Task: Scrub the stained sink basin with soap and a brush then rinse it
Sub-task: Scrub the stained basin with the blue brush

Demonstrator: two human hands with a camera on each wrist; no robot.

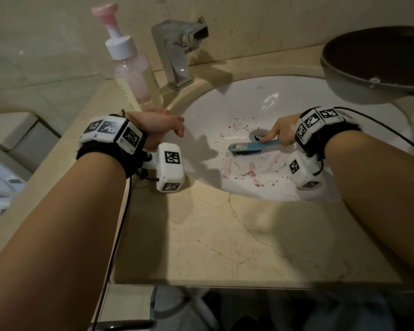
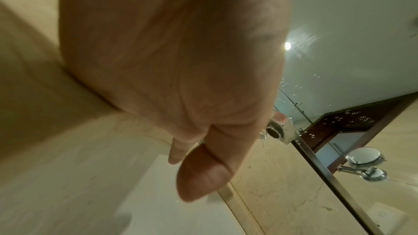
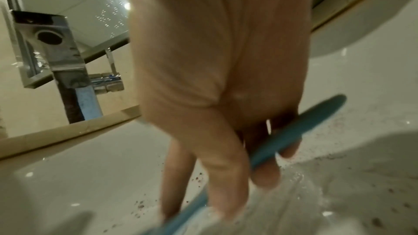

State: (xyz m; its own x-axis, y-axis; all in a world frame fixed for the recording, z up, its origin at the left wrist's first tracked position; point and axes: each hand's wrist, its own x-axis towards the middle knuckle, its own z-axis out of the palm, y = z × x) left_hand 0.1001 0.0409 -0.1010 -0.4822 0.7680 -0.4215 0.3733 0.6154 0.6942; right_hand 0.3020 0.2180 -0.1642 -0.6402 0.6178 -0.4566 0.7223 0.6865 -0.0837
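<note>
Bathroom: white undermount sink basin (image 1: 308,96) set in a beige marble worktop (image 1: 225,235), chrome faucet (image 1: 177,51), pink pump soap bottle (image 1: 134,68), wall mirror (image 2: 350,42), toilet (image 1: 0,177) at left edge.

No words, brands or numbers can be read in any view. The only signs are black-and-white square code patterns on the white blocks strapped to both wrists (image 1: 110,132) (image 1: 318,121) and on the white camera boxes (image 1: 170,167) (image 1: 301,169) hanging below them. A small mark sits on the sink (image 1: 258,87) wall near its back rim, too small to read. The soap bottle (image 1: 134,65) shows no legible label.
</note>
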